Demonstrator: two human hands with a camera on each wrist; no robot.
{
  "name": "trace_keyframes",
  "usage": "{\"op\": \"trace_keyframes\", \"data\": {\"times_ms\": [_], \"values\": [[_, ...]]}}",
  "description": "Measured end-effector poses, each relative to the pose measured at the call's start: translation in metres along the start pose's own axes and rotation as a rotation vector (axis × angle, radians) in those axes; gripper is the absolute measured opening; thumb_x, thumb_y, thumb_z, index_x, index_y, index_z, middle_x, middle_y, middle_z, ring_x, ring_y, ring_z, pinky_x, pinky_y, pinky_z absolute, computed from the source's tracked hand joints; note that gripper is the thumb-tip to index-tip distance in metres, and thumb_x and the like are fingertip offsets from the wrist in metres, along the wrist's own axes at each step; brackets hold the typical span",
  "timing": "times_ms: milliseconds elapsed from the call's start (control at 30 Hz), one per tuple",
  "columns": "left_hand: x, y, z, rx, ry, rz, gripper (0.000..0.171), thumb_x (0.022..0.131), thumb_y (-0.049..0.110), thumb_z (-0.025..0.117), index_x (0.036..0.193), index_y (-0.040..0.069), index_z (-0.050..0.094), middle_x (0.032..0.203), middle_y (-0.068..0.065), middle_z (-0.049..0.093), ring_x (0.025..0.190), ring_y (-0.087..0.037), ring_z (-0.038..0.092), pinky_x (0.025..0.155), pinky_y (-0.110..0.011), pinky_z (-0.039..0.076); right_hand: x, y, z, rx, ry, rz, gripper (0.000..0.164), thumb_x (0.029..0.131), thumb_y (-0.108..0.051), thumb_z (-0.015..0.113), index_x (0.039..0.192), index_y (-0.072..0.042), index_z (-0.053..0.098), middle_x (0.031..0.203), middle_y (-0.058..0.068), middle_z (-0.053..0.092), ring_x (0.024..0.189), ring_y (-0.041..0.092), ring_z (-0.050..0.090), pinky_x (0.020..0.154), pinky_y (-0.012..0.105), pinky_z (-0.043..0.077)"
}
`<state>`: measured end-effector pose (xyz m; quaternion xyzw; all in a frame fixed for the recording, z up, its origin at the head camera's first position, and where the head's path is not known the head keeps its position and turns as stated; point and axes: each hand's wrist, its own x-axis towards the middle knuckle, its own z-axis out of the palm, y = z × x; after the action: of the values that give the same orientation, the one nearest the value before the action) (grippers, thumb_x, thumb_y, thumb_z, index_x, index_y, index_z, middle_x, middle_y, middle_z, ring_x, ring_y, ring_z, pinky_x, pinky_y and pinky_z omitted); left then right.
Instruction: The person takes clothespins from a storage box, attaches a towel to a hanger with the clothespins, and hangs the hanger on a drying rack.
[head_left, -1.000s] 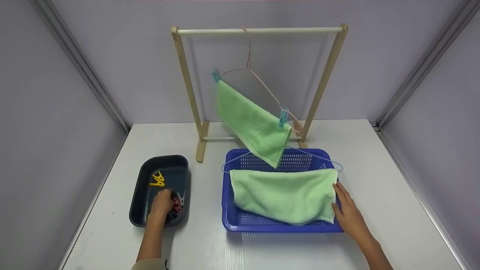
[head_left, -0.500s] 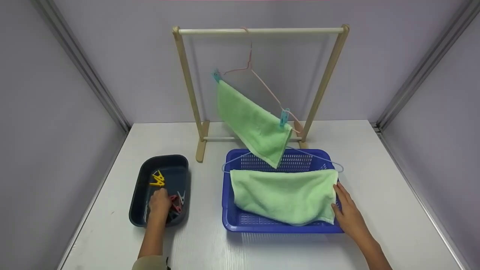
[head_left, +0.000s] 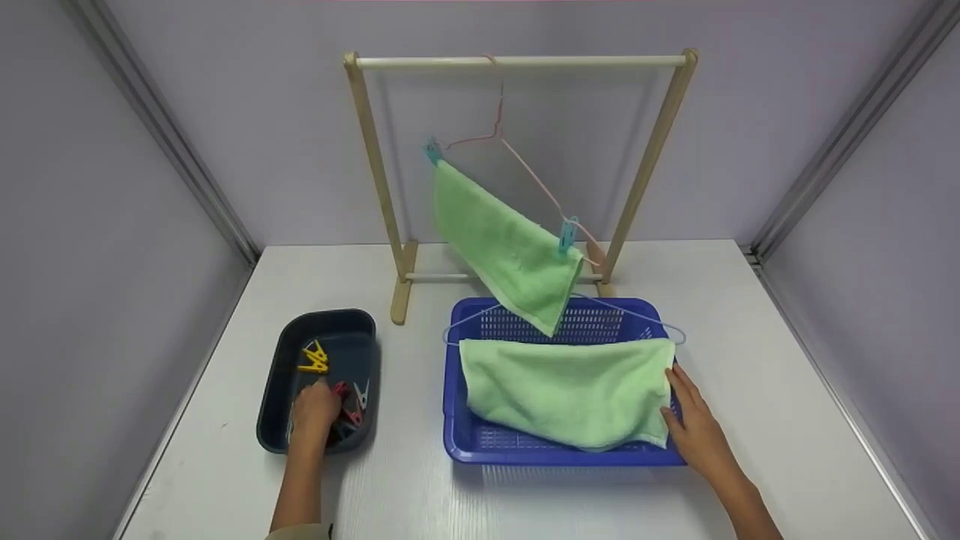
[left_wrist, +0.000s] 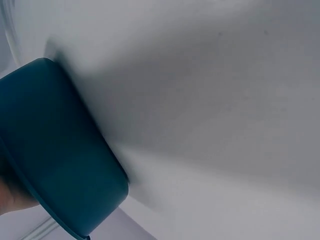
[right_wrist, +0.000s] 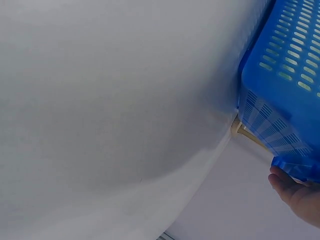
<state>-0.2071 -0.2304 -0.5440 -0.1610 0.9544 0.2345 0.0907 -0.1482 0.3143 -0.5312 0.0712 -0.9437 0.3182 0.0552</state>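
Observation:
In the head view my left hand [head_left: 315, 409] reaches down into a dark blue bin [head_left: 274, 375], its fingertips hidden below the knuckles. Beside it lie red clothespins [head_left: 352, 409] and a pale clothespin [head_left: 361, 394]; yellow clothespins [head_left: 315, 357] lie just beyond it. I cannot tell whether it pinches one. My right hand [head_left: 701, 431], fingers extended, rests at the right rim of a blue basket [head_left: 570, 456], touching the edge of a light green towel [head_left: 570, 390]. This towel is draped over a light blue hanger [head_left: 630, 309] lying across the basket.
Behind the basket stands a wooden rack [head_left: 651, 165] with a white rail [head_left: 585, 61]. A pink hanger [head_left: 532, 176] hangs there tilted, and two turquoise clothespins [head_left: 568, 234] hold a second green towel [head_left: 506, 244] on it. Grey walls [head_left: 870, 225] enclose the white table [head_left: 405, 495].
My left hand has drawn slightly left and back within the bin, uncovering more of the red and pale clothespins. The right hand, basket and towels stay in place.

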Motion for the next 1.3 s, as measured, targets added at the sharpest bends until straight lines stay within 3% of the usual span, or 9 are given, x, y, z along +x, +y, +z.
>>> {"op": "trace_keyframes", "data": {"times_ms": [167,400,500,733,967,1133,1300], "values": [[-0.002,0.001,0.002,-0.051,0.011,0.036,0.037,0.094,0.007,0.046,0.122,-0.017,0.042,0.105,-0.037,0.051,0.1,-0.048,0.05,0.083,-0.055,0.041,0.0,0.001,0.001,0.003,0.018,-0.014,0.06,0.091,-0.002,0.053,0.142,0.001,0.024,0.147,0.021,0.017,0.129,0.045,0.019,0.098,0.06,0.022],[-0.009,0.003,0.0,-0.207,0.014,0.01,0.029,0.093,0.012,0.051,0.099,-0.016,0.051,0.087,-0.027,0.056,0.079,-0.036,0.057,0.065,-0.046,0.049,0.0,0.001,0.003,-0.006,0.042,-0.028,0.06,0.089,-0.001,0.056,0.141,0.001,0.026,0.146,0.02,0.018,0.128,0.045,0.022,0.097,0.059,0.025],[-0.013,0.006,-0.002,-0.259,-0.01,-0.014,0.029,0.093,0.013,0.051,0.098,-0.015,0.052,0.082,-0.023,0.056,0.073,-0.031,0.057,0.058,-0.042,0.051,0.0,0.001,0.003,-0.01,0.044,-0.029,0.06,0.089,0.0,0.056,0.141,0.002,0.026,0.146,0.021,0.019,0.128,0.045,0.022,0.097,0.059,0.024],[-0.018,0.008,-0.005,-0.292,-0.029,-0.025,0.029,0.091,0.013,0.05,0.098,-0.016,0.052,0.082,-0.022,0.055,0.073,-0.03,0.055,0.059,-0.042,0.051,0.0,0.0,0.002,-0.003,0.033,-0.014,0.061,0.09,-0.003,0.056,0.142,0.001,0.024,0.147,0.02,0.017,0.128,0.045,0.021,0.097,0.06,0.024],[-0.017,0.008,-0.006,-0.301,0.07,0.0,0.025,0.09,0.011,0.055,0.096,-0.013,0.054,0.088,-0.024,0.056,0.081,-0.035,0.055,0.071,-0.047,0.046,0.0,-0.001,0.002,-0.005,0.028,-0.007,0.06,0.091,-0.005,0.055,0.142,0.001,0.024,0.147,0.02,0.017,0.128,0.045,0.02,0.097,0.06,0.024],[-0.015,0.007,-0.006,-0.333,0.161,0.003,0.035,0.086,0.01,0.061,0.109,-0.016,0.051,0.105,-0.034,0.052,0.1,-0.045,0.051,0.084,-0.052,0.041,0.0,0.001,0.002,-0.004,0.039,-0.021,0.06,0.09,-0.004,0.056,0.142,0.002,0.025,0.146,0.021,0.018,0.128,0.046,0.021,0.097,0.06,0.024],[-0.014,0.008,-0.004,-0.363,0.259,0.019,0.036,0.086,0.011,0.063,0.108,-0.016,0.052,0.104,-0.034,0.055,0.098,-0.046,0.053,0.082,-0.053,0.042,0.0,0.001,0.003,-0.006,0.04,-0.019,0.061,0.09,-0.004,0.056,0.142,0.002,0.025,0.146,0.021,0.018,0.128,0.045,0.021,0.098,0.06,0.023]]}}
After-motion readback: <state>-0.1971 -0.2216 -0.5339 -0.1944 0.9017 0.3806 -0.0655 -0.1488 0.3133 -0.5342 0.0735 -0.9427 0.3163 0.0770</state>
